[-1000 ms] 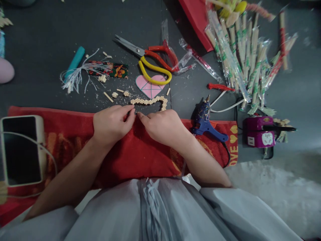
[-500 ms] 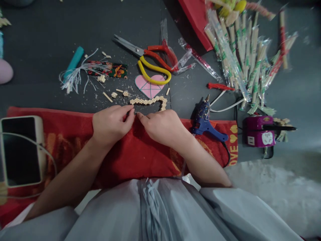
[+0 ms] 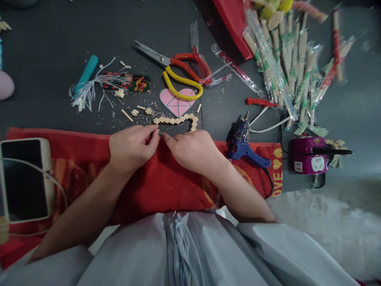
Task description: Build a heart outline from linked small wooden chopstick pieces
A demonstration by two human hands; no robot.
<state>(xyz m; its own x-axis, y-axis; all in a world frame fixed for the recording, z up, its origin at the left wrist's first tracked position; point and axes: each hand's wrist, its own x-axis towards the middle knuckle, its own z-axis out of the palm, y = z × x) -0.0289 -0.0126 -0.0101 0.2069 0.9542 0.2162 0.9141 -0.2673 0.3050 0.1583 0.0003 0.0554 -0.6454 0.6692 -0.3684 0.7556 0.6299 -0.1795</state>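
Observation:
My left hand (image 3: 131,147) rests over the front of the red cloth (image 3: 178,182), thumb and forefinger pinched together. What lies between those fingertips is too small to make out. Close by, my right hand (image 3: 193,153) is curled, its forefinger tip almost meeting the left fingertips; whatever it grips is hidden. Just beyond both hands lies a bumpy, pale strip of small joined pieces (image 3: 172,119), bent toward my right knuckles. A pink paper heart (image 3: 177,105) with drawn lines sits behind the strip, partly under the yellow handle of the scissors (image 3: 178,71).
A blue glue gun (image 3: 241,139) lies right of my hands, beside a purple power socket (image 3: 309,155). Wrapped pale sticks (image 3: 288,59) fill the back right. White threads (image 3: 92,87) and a teal tube (image 3: 87,73) lie left. A phone (image 3: 25,178) with a cable lies far left.

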